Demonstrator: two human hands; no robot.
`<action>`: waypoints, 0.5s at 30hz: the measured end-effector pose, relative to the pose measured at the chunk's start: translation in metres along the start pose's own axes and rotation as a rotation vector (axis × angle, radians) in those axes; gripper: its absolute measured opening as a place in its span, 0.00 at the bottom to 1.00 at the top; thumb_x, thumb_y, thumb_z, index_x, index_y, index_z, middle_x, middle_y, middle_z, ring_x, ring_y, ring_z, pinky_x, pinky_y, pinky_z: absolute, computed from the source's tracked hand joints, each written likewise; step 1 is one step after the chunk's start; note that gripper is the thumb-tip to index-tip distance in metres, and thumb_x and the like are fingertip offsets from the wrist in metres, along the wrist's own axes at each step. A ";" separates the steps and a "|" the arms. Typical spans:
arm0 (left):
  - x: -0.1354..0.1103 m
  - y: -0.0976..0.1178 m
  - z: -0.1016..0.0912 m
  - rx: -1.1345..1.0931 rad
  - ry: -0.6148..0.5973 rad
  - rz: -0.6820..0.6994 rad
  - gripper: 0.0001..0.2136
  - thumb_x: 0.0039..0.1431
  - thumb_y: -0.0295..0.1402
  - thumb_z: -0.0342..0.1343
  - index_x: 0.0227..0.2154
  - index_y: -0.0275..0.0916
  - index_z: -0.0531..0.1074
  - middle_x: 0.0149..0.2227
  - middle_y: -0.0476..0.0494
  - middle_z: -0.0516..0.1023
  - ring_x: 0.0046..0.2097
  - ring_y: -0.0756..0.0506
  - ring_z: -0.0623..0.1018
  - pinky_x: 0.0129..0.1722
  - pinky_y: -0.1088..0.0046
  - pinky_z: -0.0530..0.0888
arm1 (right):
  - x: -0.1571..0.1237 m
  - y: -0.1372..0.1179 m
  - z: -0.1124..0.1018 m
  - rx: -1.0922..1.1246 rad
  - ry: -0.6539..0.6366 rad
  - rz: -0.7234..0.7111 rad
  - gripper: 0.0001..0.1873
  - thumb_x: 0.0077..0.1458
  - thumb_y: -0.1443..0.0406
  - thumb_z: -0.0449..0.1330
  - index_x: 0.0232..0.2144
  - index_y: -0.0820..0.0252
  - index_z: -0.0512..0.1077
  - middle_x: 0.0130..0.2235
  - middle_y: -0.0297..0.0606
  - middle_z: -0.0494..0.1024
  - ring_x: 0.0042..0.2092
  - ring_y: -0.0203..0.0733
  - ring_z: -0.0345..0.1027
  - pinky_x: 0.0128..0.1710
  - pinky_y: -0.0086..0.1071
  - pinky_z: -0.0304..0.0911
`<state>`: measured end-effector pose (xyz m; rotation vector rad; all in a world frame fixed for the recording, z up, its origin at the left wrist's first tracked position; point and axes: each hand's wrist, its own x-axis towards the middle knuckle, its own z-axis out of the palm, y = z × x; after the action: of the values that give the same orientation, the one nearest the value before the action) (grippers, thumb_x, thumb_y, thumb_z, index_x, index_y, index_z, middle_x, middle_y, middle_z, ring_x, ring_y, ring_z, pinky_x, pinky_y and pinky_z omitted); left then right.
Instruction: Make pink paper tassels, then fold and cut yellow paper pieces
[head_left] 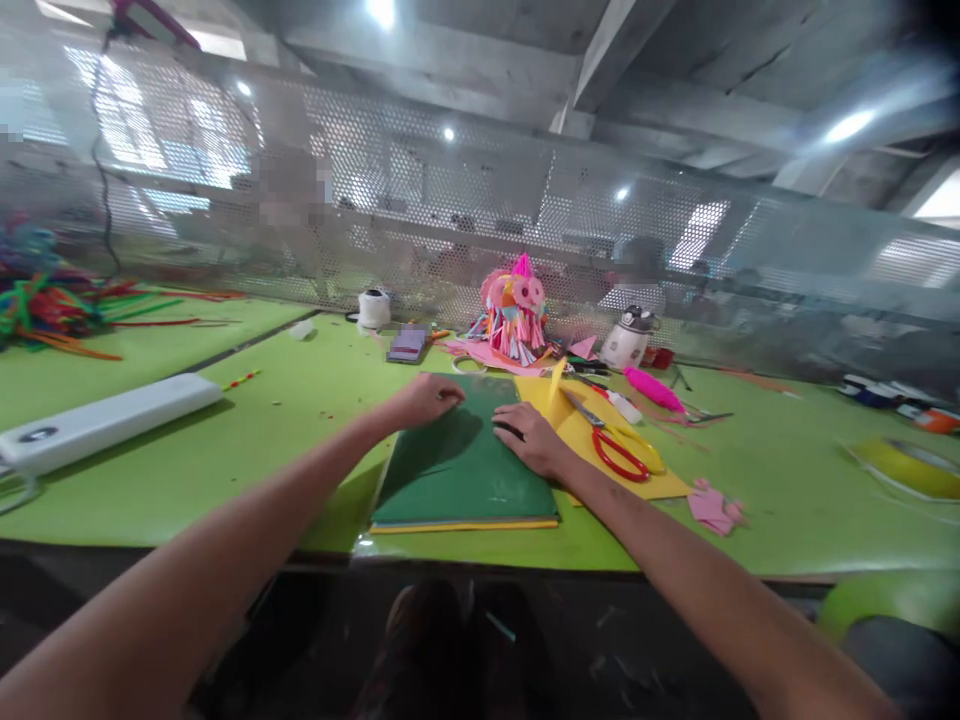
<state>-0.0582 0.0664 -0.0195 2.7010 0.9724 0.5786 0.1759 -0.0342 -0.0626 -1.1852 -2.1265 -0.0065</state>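
A stack of paper sheets with a dark green sheet (461, 470) on top lies on the lime green table (247, 440) in front of me. My left hand (424, 398) rests at the stack's far left corner, fingers curled onto the green sheet's edge. My right hand (531, 436) lies on the stack's right side, fingers bent and pressed on the sheet. A yellow sheet (592, 440) lies just right of it, with red-and-yellow-handled scissors (619, 448) on top.
A pink paper fringe figure (514, 318) stands at the back by a perforated screen. Nearby are a white jar (628, 340), a tape roll (373, 308), a purple pad (407, 344), pink scraps (715, 506), a white bar (105, 418) at left and coloured sticks (52, 305) far left.
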 end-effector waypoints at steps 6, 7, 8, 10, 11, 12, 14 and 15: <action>-0.005 0.006 0.032 -0.013 0.047 0.153 0.13 0.56 0.30 0.49 0.35 0.39 0.80 0.41 0.42 0.81 0.46 0.44 0.76 0.51 0.69 0.69 | -0.004 0.002 0.004 -0.005 -0.009 -0.008 0.11 0.60 0.65 0.58 0.43 0.64 0.76 0.47 0.48 0.78 0.51 0.45 0.68 0.55 0.43 0.61; -0.008 0.003 0.028 -0.037 0.059 0.158 0.13 0.56 0.31 0.50 0.35 0.40 0.80 0.41 0.42 0.81 0.46 0.44 0.76 0.51 0.69 0.69 | -0.003 0.002 0.003 -0.008 -0.013 -0.009 0.11 0.60 0.65 0.58 0.43 0.64 0.76 0.47 0.48 0.78 0.50 0.45 0.68 0.55 0.43 0.61; -0.010 -0.001 0.023 -0.070 0.082 0.117 0.12 0.55 0.31 0.50 0.34 0.40 0.80 0.41 0.43 0.81 0.45 0.44 0.77 0.50 0.70 0.70 | -0.003 0.002 0.003 -0.012 -0.016 -0.008 0.11 0.60 0.66 0.58 0.43 0.64 0.76 0.47 0.48 0.78 0.50 0.45 0.68 0.56 0.43 0.60; -0.014 -0.011 0.008 -0.170 0.154 -0.144 0.10 0.52 0.33 0.53 0.31 0.39 0.79 0.38 0.43 0.81 0.43 0.43 0.77 0.47 0.70 0.71 | -0.002 0.001 0.003 -0.031 -0.012 0.000 0.11 0.60 0.66 0.58 0.43 0.64 0.76 0.47 0.47 0.78 0.50 0.45 0.68 0.56 0.42 0.60; -0.017 -0.016 0.000 -0.234 0.204 -0.357 0.08 0.49 0.33 0.55 0.28 0.39 0.78 0.35 0.43 0.81 0.41 0.43 0.78 0.44 0.71 0.72 | -0.003 0.000 0.004 -0.058 -0.003 0.011 0.11 0.60 0.66 0.58 0.42 0.64 0.76 0.46 0.46 0.78 0.50 0.44 0.67 0.55 0.41 0.61; -0.021 -0.021 -0.007 -0.326 0.207 -0.561 0.06 0.46 0.33 0.56 0.25 0.39 0.77 0.31 0.44 0.81 0.38 0.43 0.78 0.41 0.71 0.73 | -0.003 -0.001 0.004 -0.096 0.008 0.025 0.10 0.60 0.66 0.57 0.42 0.64 0.76 0.46 0.46 0.78 0.50 0.44 0.67 0.55 0.40 0.61; -0.032 -0.025 -0.017 -0.387 0.170 -0.679 0.05 0.43 0.34 0.58 0.20 0.37 0.74 0.22 0.43 0.77 0.29 0.42 0.77 0.33 0.69 0.75 | -0.004 -0.001 0.006 -0.177 0.032 0.051 0.10 0.60 0.67 0.56 0.41 0.64 0.76 0.45 0.45 0.77 0.49 0.45 0.65 0.54 0.39 0.61; -0.039 -0.025 -0.020 -0.433 0.154 -0.718 0.06 0.43 0.34 0.58 0.20 0.37 0.73 0.20 0.43 0.76 0.26 0.43 0.77 0.30 0.69 0.75 | -0.005 -0.001 0.007 -0.208 0.042 0.062 0.10 0.61 0.67 0.56 0.40 0.64 0.76 0.44 0.45 0.76 0.49 0.45 0.65 0.54 0.39 0.61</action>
<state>-0.1082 0.0616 -0.0209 1.7837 1.5321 0.7300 0.1727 -0.0363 -0.0700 -1.3584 -2.0900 -0.2275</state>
